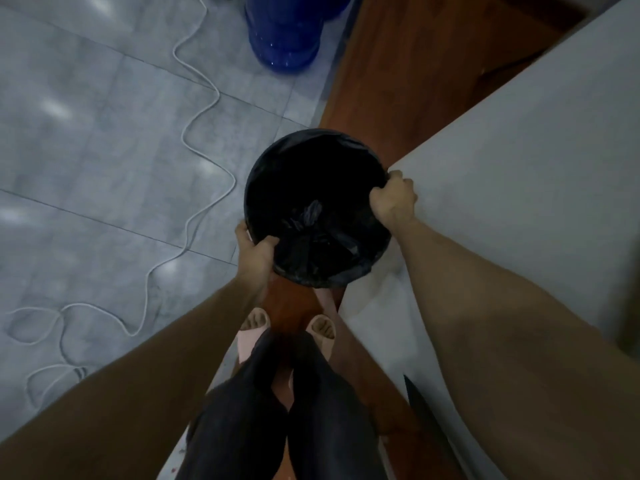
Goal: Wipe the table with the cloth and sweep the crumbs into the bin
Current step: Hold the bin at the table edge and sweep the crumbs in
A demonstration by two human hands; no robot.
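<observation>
A round bin [311,188] lined with a black bag is in the middle of the view, seen from straight above. My left hand [254,252] grips its near left rim. My right hand [394,199] grips its right rim, beside the corner of the pale grey table [519,150]. Crumpled dark litter lies at the bottom of the bin. No cloth is in view. Whether the bin rests on the floor or hangs in my hands cannot be told.
A reddish wooden strip [398,71] runs under the bin beside the table. A white cable [194,133] snakes over the grey tiled floor at left. A blue water jug [284,32] stands at the top. My feet in pale slippers [256,323] stand just behind the bin.
</observation>
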